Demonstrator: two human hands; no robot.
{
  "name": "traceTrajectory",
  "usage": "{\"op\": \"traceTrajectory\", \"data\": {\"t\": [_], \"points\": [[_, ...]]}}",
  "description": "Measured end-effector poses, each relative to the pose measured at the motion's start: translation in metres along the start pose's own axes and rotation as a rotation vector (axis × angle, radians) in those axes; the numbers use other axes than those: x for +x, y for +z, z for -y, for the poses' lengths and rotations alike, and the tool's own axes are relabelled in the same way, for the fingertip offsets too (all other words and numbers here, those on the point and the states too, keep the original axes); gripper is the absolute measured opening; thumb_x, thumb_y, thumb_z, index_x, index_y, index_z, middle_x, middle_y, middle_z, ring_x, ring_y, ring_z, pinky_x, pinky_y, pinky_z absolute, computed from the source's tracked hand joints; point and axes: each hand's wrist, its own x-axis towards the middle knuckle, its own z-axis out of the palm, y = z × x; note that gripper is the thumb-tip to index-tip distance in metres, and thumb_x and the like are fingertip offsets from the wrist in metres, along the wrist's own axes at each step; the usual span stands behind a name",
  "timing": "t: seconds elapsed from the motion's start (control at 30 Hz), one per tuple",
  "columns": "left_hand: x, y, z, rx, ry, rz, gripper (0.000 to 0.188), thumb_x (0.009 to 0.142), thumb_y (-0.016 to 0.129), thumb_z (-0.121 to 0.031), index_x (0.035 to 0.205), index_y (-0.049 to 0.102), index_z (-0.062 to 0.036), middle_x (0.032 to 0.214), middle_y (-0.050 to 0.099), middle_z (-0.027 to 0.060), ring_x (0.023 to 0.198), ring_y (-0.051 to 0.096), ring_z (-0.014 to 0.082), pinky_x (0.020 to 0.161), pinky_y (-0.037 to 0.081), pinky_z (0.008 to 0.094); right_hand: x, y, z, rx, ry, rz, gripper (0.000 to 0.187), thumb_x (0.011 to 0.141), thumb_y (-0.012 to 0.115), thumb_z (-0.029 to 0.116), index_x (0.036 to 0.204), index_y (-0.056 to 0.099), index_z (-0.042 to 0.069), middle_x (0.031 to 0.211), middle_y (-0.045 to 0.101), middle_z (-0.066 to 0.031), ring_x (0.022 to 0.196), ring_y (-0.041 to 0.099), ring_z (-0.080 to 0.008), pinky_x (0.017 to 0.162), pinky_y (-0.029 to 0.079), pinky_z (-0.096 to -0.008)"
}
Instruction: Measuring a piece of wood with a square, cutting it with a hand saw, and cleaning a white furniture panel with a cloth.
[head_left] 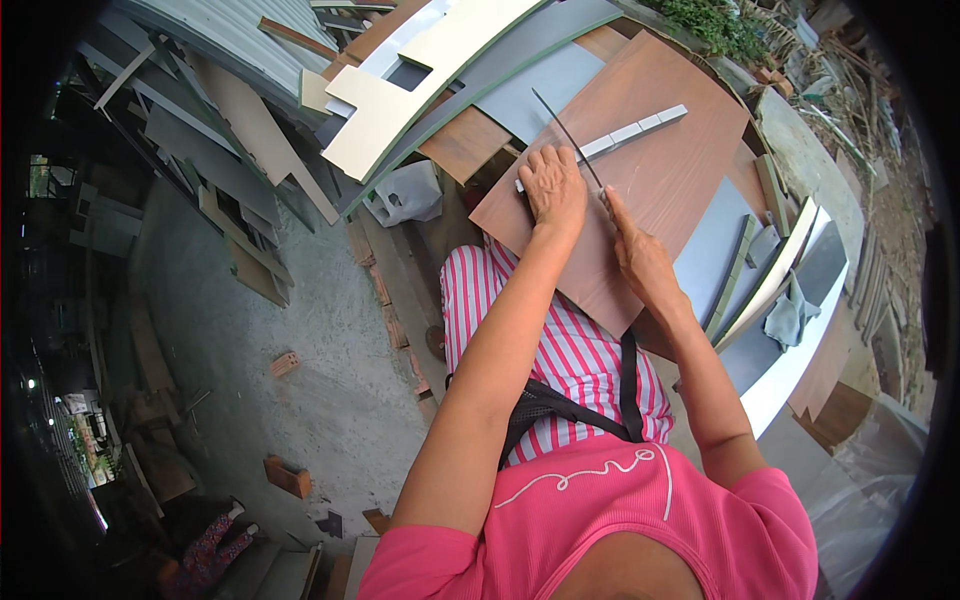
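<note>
A brown wood-grain board lies across my lap. On it rests a narrow white strip marked with several cross lines. My left hand presses down on the strip near its left end, fingers bent over it, and hides part of it. In my right hand is a thin, dark, straight saw blade, gripped at its near end. The blade slants away to the upper left and crosses the strip just right of my left fingers. Whether it touches the strip, I cannot tell.
Cream and grey cut panels are piled at the upper left. A white plastic bag lies left of the board. At right are green-edged strips and a grey-blue cloth. Brick pieces lie on the concrete floor.
</note>
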Motion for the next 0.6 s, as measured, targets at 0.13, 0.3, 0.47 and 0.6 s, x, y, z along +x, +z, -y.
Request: {"op": "traceTrajectory", "data": {"t": [0.13,0.3,0.47,0.6], "points": [[0.001,0.000,-0.002,-0.028,0.003,0.007,0.026,0.075,0.063,-0.017,0.096,0.052,-0.0048,0.099,0.054,0.0148,0.100,0.050,0.0312,0.084,0.037,0.0442,-0.070,-0.021,-0.007,-0.073,0.064,0.039,0.068,0.087,0.048,0.002,0.147,0.023,0.023,0.077,0.062,-0.0249,0.070,0.063,-0.0407,0.063,0.048,-0.0506],[0.000,0.000,0.000,-0.022,0.004,0.013,0.026,0.075,0.064,-0.016,0.095,0.052,-0.0044,0.099,0.054,0.0149,0.100,0.050,0.0314,0.085,0.037,0.0445,-0.100,-0.028,-0.010,-0.043,0.084,0.032,0.068,0.087,0.048,0.002,0.147,0.025,0.023,0.076,0.061,-0.0238,0.069,0.063,-0.0402,0.063,0.048,-0.0510],[0.001,-0.001,-0.002,-0.024,0.021,0.006,0.025,0.075,0.063,-0.016,0.095,0.052,-0.0043,0.099,0.055,0.0149,0.101,0.050,0.0316,0.084,0.038,0.0442,-0.020,-0.017,-0.002,-0.061,0.069,0.055,0.068,0.087,0.047,0.004,0.147,0.021,0.025,0.077,0.062,-0.0240,0.072,0.063,-0.0406,0.064,0.049,-0.0505],[0.001,0.000,-0.002,-0.020,0.022,-0.016,0.025,0.075,0.063,-0.017,0.094,0.052,-0.0047,0.099,0.055,0.0147,0.100,0.050,0.0316,0.085,0.038,0.0445,0.042,0.013,0.003,-0.011,-0.021,-0.088,0.069,0.087,0.046,0.003,0.147,0.020,0.024,0.076,0.062,-0.0248,0.072,0.062,-0.0419,0.065,0.049,-0.0506]]}}
